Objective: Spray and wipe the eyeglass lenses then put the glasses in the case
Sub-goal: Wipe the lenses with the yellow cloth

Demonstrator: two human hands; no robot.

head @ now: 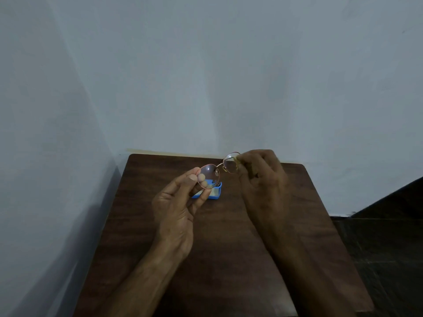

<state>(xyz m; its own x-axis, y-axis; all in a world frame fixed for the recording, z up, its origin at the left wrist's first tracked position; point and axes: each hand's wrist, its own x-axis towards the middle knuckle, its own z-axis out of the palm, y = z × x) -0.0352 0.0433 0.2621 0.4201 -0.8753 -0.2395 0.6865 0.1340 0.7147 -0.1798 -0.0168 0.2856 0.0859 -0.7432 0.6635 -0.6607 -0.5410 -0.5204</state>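
The glasses [211, 172] are held in the air above a dark, wood-grained counter [229, 248] with rounded corners. They have a thin metal frame of rosy-gold tint and round clear lenses joined by a slim bridge. The left hand [178, 202] pinches the rim of one lens between its thumb and curled fingertips. The right hand [261, 177] curls round the other lens and presses something pale yellow [237, 162] against it, too blurred to identify. Just behind the left hand, a small blue case [212, 197] lies on the counter with a pale interior showing. A smooth, matte grey-blue wall [206, 76] rises behind.
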